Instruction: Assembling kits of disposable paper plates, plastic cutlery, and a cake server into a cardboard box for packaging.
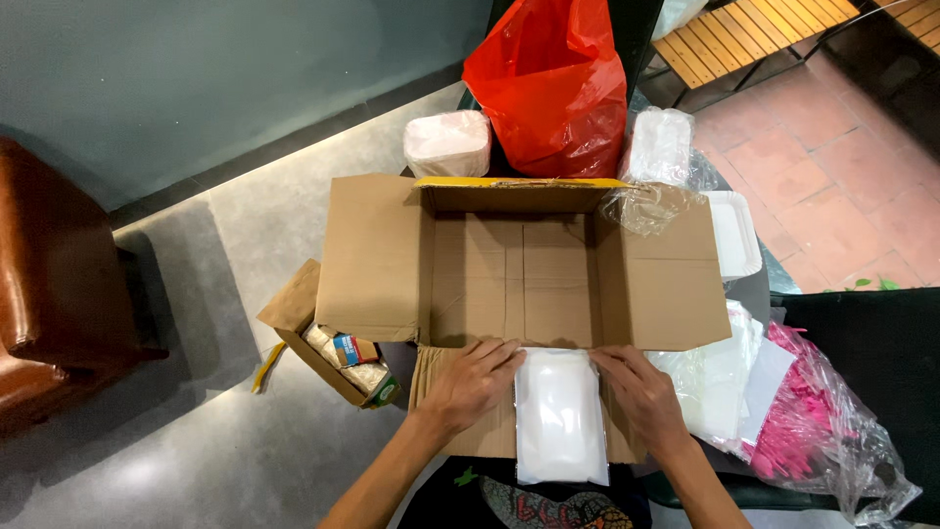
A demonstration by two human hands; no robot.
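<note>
White packet (560, 416) — hands (475, 380) (641, 390) — open box (519, 279)

2 hands (477, 380) (641, 390), 1 white packet (559, 416), 2 cardboard boxes: big open one (524, 279), small one (333, 353). 1 red bag (550, 83), 1 pink bag (818, 431).

A single head-worn camera looks steeply down from above the person's chest, close over an open cardboard box (524, 269). The forearms enter from the bottom edge. The view faces forward across the box toward a red bag (553, 83) and the floor beyond.
</note>
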